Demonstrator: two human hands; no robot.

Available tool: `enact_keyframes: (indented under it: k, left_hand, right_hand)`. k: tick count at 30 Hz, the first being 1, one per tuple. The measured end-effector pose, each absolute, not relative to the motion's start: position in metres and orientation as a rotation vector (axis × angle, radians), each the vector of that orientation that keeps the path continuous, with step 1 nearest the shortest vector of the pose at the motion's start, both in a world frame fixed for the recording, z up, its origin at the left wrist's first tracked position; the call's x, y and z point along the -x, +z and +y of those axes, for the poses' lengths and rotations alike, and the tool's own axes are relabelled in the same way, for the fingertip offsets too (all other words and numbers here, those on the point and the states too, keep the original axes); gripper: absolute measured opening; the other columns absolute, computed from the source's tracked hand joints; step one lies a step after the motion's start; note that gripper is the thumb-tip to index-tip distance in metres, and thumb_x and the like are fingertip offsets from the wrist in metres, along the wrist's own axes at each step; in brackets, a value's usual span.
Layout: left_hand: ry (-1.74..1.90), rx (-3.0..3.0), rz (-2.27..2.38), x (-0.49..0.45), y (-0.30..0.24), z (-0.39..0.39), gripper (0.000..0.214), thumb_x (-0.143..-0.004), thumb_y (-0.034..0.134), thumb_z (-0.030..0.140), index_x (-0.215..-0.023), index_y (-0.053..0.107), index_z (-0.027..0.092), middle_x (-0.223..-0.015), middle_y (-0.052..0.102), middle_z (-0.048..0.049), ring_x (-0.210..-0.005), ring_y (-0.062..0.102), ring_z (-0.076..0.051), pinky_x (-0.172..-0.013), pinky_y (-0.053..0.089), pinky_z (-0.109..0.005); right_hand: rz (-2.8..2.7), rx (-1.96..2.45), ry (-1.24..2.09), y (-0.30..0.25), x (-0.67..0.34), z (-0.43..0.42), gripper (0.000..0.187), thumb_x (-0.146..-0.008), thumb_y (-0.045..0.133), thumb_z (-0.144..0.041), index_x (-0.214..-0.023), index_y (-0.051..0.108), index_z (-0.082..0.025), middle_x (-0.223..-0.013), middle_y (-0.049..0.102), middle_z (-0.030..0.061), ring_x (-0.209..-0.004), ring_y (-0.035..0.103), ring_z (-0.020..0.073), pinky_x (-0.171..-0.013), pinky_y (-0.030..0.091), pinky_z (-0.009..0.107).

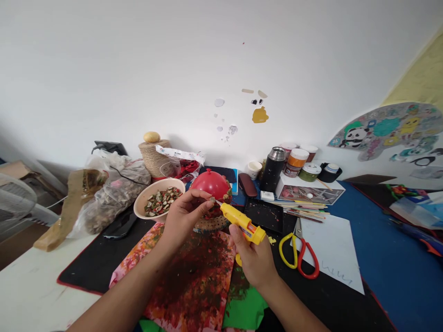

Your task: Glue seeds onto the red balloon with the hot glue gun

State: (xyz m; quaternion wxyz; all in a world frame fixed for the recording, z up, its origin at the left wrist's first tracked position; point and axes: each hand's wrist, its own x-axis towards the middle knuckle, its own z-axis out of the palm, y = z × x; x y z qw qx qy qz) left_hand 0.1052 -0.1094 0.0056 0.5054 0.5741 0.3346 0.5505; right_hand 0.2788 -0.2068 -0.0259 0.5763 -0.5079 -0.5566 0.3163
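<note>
Forearms (128,286) are cropped, right hand (255,259) hiding part of the glue gun (242,220)

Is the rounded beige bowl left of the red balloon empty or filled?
Not empty, seemingly partly full: the rounded beige bowl holds many small green, red and whitish pieces, with bare inner wall above them.

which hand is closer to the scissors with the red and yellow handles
Right. The right hand, holding the yellow glue gun, is left of the scissors; the left hand is farther left, by the red balloon.
</note>
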Motion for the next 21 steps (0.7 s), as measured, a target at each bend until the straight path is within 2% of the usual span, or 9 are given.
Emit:
enact_keyframes:
  k: [21]
  left_hand:
    - [1.326, -1.365, 0.816, -0.1054, 0.0029, -0.1086, 0.033, -0.077, 0.097, 0.044, -0.096, 0.084, 0.021, -0.095, 0.082, -0.0057, -0.087, 0.075, -0.02, -0.082, 0.062, -0.03]
  right_hand:
    - [-1.304, 1.211, 0.755, -0.0252, -0.2786, -0.2069, 0.064, -0.105, 0.056, -0.074, -0.068, 0.063, -0.022, -0.058, 0.058, -0.0006, -0.052, 0.055, 0.0157, -0.052, 0.043, 0.027]
